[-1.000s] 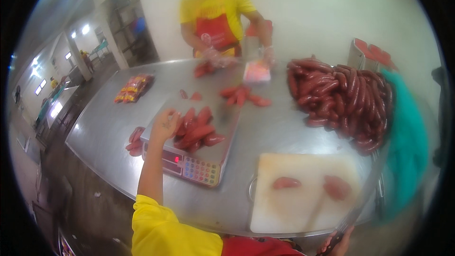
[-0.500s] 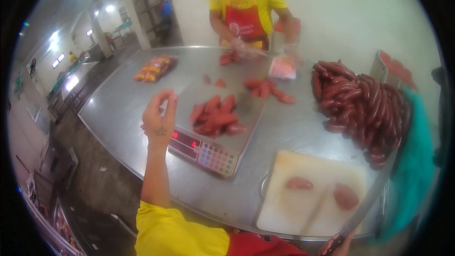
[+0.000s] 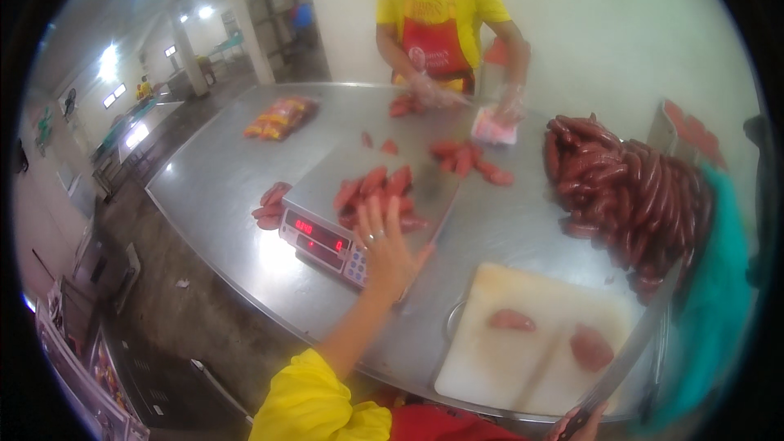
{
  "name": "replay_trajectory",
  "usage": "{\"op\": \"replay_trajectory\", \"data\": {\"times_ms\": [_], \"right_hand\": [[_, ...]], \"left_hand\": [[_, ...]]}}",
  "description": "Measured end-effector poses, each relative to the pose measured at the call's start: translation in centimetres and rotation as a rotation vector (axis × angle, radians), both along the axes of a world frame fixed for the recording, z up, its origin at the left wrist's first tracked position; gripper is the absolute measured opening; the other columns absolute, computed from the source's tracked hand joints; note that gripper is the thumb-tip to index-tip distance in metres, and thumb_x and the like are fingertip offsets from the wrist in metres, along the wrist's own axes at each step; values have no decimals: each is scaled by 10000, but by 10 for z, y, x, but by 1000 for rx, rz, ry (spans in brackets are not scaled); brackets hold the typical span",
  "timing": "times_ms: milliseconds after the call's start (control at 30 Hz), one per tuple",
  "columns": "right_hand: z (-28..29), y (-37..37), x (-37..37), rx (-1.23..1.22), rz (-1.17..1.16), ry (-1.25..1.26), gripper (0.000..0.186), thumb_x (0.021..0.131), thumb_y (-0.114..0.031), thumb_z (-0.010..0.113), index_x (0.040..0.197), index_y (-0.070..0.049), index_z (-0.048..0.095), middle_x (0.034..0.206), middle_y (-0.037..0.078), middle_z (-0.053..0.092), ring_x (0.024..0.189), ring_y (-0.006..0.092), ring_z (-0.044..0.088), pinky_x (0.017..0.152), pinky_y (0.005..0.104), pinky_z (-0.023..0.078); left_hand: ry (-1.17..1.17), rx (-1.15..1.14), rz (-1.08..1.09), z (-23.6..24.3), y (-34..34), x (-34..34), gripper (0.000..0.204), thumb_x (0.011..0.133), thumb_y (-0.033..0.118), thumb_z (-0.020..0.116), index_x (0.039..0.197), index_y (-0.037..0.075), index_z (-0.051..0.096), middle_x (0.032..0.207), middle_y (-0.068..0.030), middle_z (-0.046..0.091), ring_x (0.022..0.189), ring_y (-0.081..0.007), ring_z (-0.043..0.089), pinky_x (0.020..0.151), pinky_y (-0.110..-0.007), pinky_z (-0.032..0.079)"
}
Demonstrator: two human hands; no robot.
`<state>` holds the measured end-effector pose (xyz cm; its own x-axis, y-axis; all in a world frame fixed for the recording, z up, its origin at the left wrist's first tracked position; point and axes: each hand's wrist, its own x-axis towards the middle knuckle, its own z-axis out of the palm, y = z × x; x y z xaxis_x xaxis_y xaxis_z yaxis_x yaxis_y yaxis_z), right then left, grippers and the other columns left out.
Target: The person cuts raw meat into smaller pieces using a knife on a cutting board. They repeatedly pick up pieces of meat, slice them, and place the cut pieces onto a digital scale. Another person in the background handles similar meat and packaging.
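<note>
Steel counter [image 3: 212, 188] fills a dim, blurry workroom. Left hand [image 3: 384, 249] hovers open over the scale [image 3: 327, 237] of red sausages [image 3: 376, 188] — right hand [image 3: 581, 423] is cut off at the frame's bottom edge, grip unclear.

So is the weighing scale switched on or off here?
On. The scale shows lit red digits on its front display, with sausages piled on its platform and the left hand open over it.

A rounded stainless-steel table [image 3: 220, 188] is shown. At its centre a digital scale [image 3: 327, 238] is placed; loose sausages [image 3: 271, 204] lie at 9 o'clock of it, a packaged tray [image 3: 280, 118] at 11 o'clock, a sausage heap [image 3: 633, 192] at 3 o'clock, a white cutting board [image 3: 523, 359] at 5 o'clock.
</note>
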<state>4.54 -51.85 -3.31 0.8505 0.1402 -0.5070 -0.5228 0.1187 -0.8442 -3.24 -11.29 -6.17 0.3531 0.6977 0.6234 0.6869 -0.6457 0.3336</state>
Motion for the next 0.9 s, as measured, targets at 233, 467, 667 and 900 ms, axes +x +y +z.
{"op": "replay_trajectory", "data": {"times_ms": [233,467,667,900], "right_hand": [[-9,-17,20,-36,-45,167,588,925,-669,363,774,-120,507,467,31,430,342,166,384,305,276,271],[-36,-43,43,-5,57,107,625,923,-679,342,783,-93,510,467,52,440,336,184,401,303,297,323],[-39,-45,56,30,97,118,645,911,-696,344,798,-85,517,463,55,441,342,185,423,307,295,351],[-33,-33,53,-23,38,63,628,930,-666,352,775,-89,546,466,40,470,340,168,435,312,288,344]], "left_hand": [[91,-356,388,20,66,16,1222,553,723,745,1494,161,206,1509,-266,209,1399,-493,152,1074,-691,111],[64,-337,375,18,94,12,1030,568,618,786,1386,140,384,1338,-236,462,1249,-420,428,1022,-586,310],[95,-239,351,2,118,3,1034,561,621,796,1378,117,413,1330,-213,482,1221,-409,461,1007,-534,352],[74,-332,359,0,159,-2,1112,553,632,802,1423,98,362,1357,-230,470,1276,-403,432,1043,-514,347]]}}
